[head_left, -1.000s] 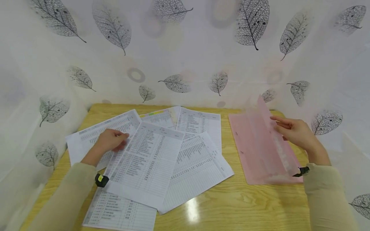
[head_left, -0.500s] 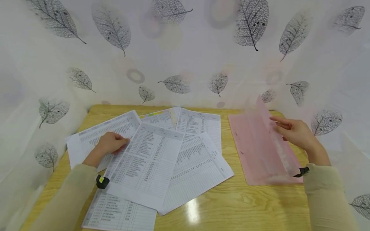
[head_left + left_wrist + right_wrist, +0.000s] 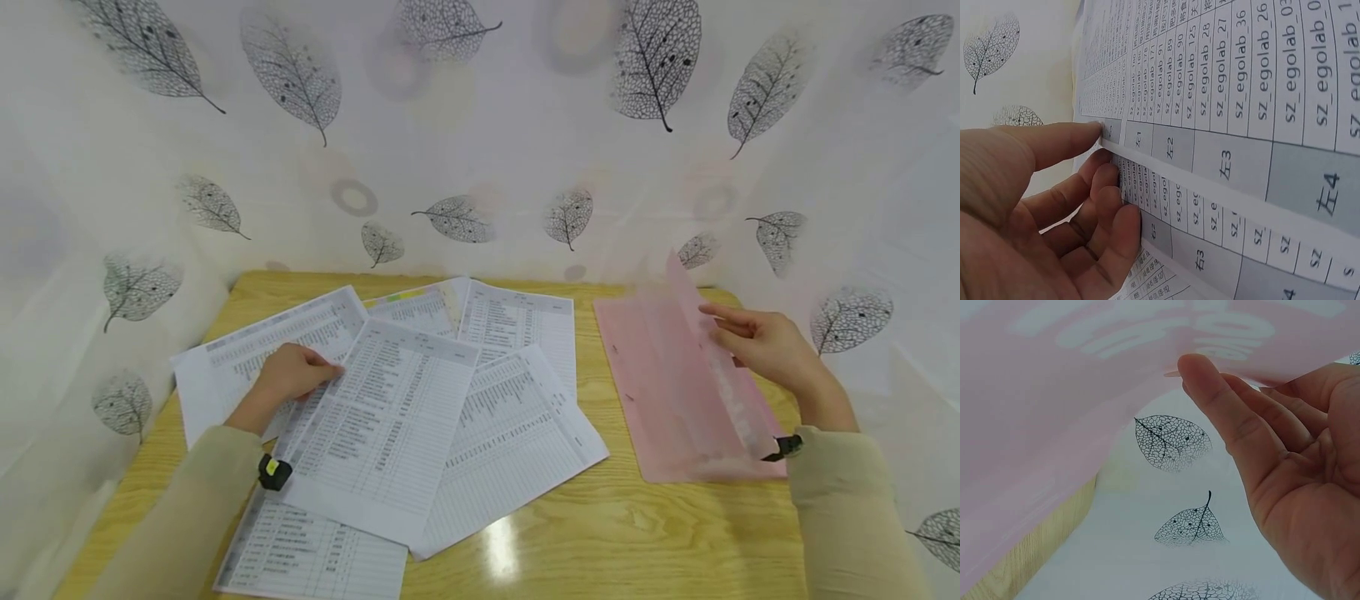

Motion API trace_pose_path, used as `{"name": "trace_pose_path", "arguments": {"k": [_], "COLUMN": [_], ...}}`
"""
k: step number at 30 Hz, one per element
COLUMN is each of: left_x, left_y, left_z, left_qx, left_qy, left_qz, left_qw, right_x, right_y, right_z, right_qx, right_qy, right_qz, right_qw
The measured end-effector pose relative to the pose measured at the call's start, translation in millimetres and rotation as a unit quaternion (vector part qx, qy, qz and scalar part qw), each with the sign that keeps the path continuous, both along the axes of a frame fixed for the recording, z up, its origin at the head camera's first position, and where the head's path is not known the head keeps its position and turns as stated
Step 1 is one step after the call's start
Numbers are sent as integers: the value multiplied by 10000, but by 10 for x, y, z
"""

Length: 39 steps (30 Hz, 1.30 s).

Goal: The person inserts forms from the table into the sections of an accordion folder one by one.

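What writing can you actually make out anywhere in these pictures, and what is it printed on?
"左4", "左3", "左2": grey header cells of the top sheet pinched by the left hand.
"sz_egolab_36", "sz_egolab_26", "sz_egolab_27", "sz_egolab_28", "sz_egolab_125": rows of the same sheet.
"右3": grey cell of the sheet beneath.
Other rows there: cut off or too small.
Sheets in the head view: too small.
White print on the pink folder lifted by the right hand: blurred, unreadable.
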<state>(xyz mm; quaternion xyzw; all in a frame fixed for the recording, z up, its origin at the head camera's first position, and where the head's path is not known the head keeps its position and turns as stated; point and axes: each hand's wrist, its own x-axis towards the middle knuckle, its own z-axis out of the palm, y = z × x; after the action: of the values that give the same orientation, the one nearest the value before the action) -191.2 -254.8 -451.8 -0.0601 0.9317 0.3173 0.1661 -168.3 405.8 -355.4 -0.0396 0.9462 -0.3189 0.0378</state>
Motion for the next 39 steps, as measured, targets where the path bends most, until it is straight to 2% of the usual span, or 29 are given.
{"name": "trace_pose_path", "arguments": {"k": [9,20,25,30,35,39], "left_x": [13,21,-12,-27,-16,11], "left_y": [36,22,-24,-60,-41,-8], "left_z": [25,22,3,7,51,98], "left_qx": [-134,32,181,775,1236,1636], "left_qy": [-18,-162,-126,-261,-717,-1015], "left_qz": [10,31,-141,-83,206,191], "left_qw": [9999,9999,9997,9966,9895,9811], "right_x": [2,-12,-13,-13,-9,-13], "right_y": [-32,-63,-65,-75,-75,-74], "right_z": [-2,7,9,10,-4,-13], "right_qx": [118,152,168,163,147,153], "right_qy": [-45,-44,-78,-95,-8,-7], "right_qz": [-3,8,-3,-14,1,22], "right_qw": [9999,9999,9998,9998,9999,9999]}}
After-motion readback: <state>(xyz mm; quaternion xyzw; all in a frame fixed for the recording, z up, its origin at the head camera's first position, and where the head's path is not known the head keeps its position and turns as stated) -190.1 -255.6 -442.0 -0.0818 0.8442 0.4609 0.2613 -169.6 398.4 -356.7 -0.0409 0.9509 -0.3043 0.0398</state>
